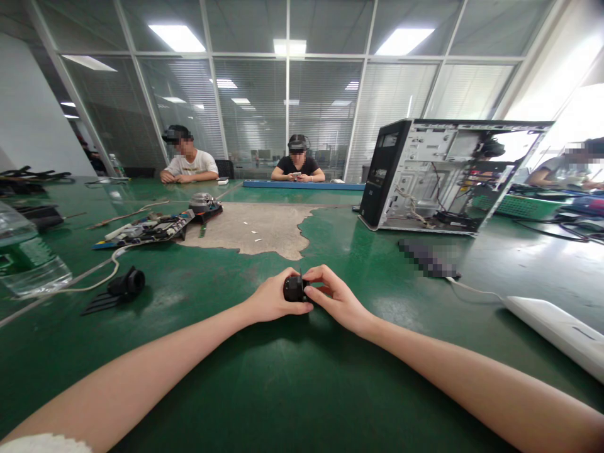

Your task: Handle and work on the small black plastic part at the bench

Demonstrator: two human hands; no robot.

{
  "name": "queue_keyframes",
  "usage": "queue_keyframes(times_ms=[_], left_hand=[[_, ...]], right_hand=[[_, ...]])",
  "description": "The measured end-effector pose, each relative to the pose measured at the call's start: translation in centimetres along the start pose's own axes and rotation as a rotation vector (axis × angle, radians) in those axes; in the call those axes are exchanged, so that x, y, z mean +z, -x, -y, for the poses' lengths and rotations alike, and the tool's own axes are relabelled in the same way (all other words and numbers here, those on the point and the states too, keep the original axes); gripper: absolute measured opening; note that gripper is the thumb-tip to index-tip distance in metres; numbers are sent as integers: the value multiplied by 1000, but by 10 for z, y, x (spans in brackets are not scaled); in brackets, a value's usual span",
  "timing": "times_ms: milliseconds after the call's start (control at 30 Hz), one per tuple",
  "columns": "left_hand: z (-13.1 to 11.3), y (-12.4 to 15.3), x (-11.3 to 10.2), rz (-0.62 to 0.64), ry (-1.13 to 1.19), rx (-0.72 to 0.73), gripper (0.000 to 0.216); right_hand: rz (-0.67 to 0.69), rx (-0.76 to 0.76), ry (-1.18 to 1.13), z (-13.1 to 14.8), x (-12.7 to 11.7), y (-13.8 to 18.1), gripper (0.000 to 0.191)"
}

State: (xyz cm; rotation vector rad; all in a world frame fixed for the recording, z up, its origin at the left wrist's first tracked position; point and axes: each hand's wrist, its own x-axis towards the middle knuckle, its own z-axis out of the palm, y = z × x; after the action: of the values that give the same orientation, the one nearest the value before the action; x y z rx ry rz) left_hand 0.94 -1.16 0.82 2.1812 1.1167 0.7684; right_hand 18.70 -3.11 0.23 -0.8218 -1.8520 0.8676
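Both my hands meet on a small black part [293,289] just above the green table [292,377]. My left hand [271,297] cups it from the left, fingers wrapped round it. My right hand [333,296] pinches its right side with thumb and fingertips. What kind of part it is I cannot make out.
An open computer case [443,176] lies on its side at the right. A circuit board [146,229] and a round fan part [202,202] lie at the left, with a black plug and cable [125,284], a water bottle [28,258] and a white power strip [557,330]. Three people sit at the table's far edges.
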Motion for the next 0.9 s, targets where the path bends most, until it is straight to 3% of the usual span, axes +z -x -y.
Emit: queue_keyframes(times_ms=[233, 533, 733, 900], left_hand=[[3, -1, 2, -10, 49, 20, 42], [1, 0, 0, 2, -5, 6, 46], [3, -1, 1, 7, 12, 21, 44], [3, -2, 1, 8, 40, 31, 42]], right_hand=[[53, 86, -3, 1, 1, 1, 29], [2, -1, 20, -1, 0, 0, 13], [67, 91, -8, 0, 0, -1, 26], [61, 4, 5, 0, -1, 1, 25]])
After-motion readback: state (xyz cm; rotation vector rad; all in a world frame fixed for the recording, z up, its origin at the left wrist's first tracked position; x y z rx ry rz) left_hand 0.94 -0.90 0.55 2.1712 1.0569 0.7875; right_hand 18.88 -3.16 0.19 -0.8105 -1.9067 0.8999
